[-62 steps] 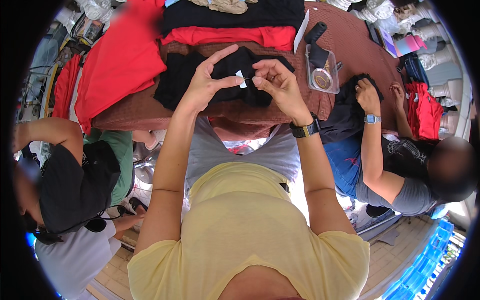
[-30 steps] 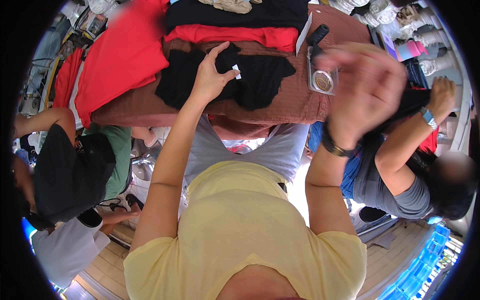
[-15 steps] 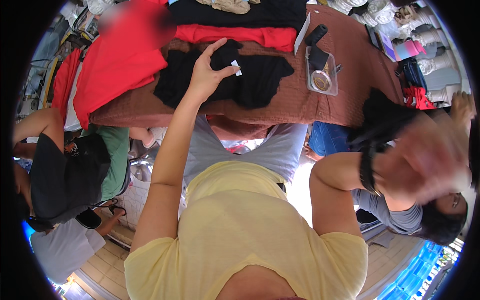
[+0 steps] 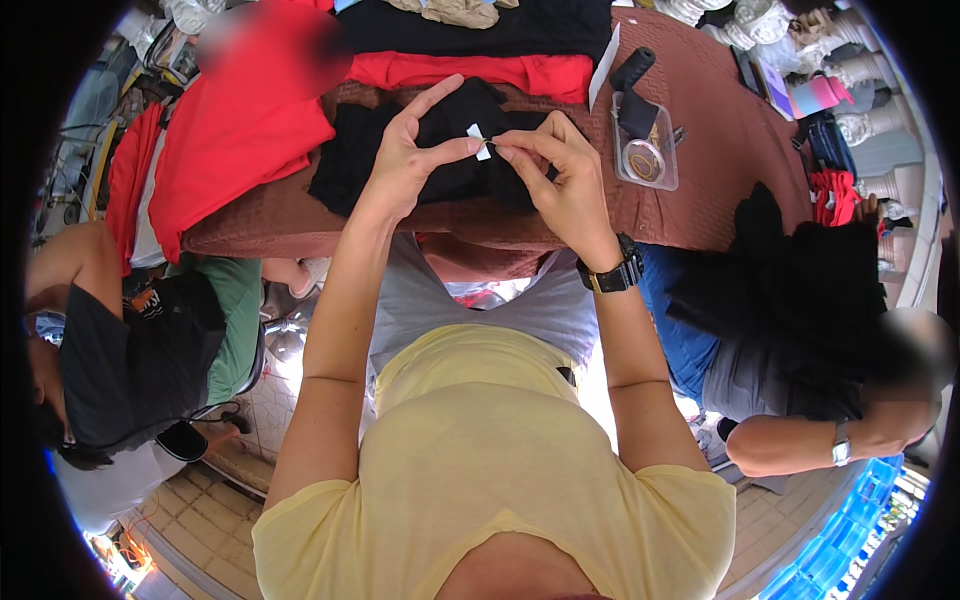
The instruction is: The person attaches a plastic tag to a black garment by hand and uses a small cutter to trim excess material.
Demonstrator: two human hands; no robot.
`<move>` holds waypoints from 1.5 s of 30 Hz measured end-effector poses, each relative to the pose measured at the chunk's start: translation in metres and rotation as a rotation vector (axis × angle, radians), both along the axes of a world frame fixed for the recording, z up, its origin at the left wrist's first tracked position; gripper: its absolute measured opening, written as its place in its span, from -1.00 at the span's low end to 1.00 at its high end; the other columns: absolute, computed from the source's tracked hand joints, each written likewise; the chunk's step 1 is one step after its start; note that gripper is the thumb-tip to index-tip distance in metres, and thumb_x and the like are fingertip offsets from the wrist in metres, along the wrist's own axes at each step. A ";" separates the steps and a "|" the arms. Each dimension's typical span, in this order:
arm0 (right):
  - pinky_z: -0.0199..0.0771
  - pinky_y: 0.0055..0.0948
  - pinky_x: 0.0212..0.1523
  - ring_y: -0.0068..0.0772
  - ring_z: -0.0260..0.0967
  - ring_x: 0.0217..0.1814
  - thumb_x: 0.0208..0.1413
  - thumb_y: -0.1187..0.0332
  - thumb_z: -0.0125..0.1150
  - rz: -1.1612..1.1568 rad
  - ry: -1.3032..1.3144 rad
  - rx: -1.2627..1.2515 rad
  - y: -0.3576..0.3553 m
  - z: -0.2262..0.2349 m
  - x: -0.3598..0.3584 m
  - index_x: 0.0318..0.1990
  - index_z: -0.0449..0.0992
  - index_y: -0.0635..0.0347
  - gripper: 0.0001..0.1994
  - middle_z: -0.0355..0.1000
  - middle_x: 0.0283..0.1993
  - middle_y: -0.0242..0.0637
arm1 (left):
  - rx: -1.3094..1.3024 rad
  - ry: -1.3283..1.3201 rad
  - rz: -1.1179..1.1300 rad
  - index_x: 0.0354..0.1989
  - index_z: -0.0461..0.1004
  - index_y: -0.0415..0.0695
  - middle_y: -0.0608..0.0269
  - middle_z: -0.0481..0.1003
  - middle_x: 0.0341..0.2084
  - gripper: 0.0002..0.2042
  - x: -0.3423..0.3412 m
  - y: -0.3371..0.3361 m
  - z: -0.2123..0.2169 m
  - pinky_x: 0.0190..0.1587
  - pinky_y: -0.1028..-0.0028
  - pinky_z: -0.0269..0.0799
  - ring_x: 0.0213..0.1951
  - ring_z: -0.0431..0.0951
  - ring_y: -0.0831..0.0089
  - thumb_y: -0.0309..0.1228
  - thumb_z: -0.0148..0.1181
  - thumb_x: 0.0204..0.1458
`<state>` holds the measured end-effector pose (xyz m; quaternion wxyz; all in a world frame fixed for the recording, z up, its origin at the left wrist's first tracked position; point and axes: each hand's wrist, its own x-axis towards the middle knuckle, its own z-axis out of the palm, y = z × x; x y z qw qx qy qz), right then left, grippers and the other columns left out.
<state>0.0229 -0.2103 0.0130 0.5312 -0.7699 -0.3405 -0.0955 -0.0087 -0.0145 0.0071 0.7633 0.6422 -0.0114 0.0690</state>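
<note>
On the brown-covered table in front of me lies a bunched black garment (image 4: 360, 150) with a small white tag (image 4: 476, 131) on it. My left hand (image 4: 408, 160) holds the garment at the tag. Its thumb presses on the tag's edge and its index finger stretches away across the cloth, while the other fingers are mostly hidden. From the right, my right hand (image 4: 565, 175) reaches in with thumb and index finger pinched together at the tag. A fine yellowish bit shows by its fingertips, too small to name.
Right of my hands stands a clear plastic box (image 4: 645, 172) with a dark-handled tool (image 4: 632, 70). A red garment (image 4: 470, 72) lies beyond the black one. Red cloth (image 4: 240, 120) covers the left side. People sit close on both sides, black cloth (image 4: 790, 290) at the right one.
My right hand has swung in from the far right to the tag, its fingers now pinched. My left hand stays nearly in place. The person at right has shifted.
</note>
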 end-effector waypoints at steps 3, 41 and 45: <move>0.34 -0.52 -0.46 -0.46 0.29 -0.43 0.03 0.61 0.27 -0.006 -0.010 -0.004 0.000 0.000 0.000 -0.19 0.66 0.20 -0.81 0.28 -0.41 -0.31 | 0.005 0.009 -0.003 0.28 0.35 -0.18 0.14 0.35 0.25 -0.26 0.000 0.001 -0.001 0.37 0.38 0.05 0.31 0.27 0.37 -0.49 0.48 -0.19; 0.26 -0.54 -0.42 -0.55 0.28 -0.42 0.10 0.50 0.31 -0.014 0.126 0.082 0.004 -0.012 0.016 -0.24 0.62 0.24 -0.92 0.31 -0.44 -0.38 | -0.024 0.124 -0.042 0.28 0.35 -0.21 0.13 0.46 0.11 -0.31 0.013 0.014 -0.017 0.26 0.45 0.23 0.11 0.46 0.46 -0.51 0.44 -0.13; 0.34 -0.57 -0.34 -0.57 0.38 -0.35 0.20 0.45 0.26 0.008 0.304 0.357 -0.004 -0.012 0.014 -0.24 0.54 0.28 -0.92 0.38 -0.38 -0.42 | 0.210 -0.161 0.366 0.25 0.33 -0.30 0.10 0.41 0.13 -0.30 0.024 0.012 -0.038 0.23 0.47 0.27 0.12 0.42 0.42 -0.60 0.46 -0.15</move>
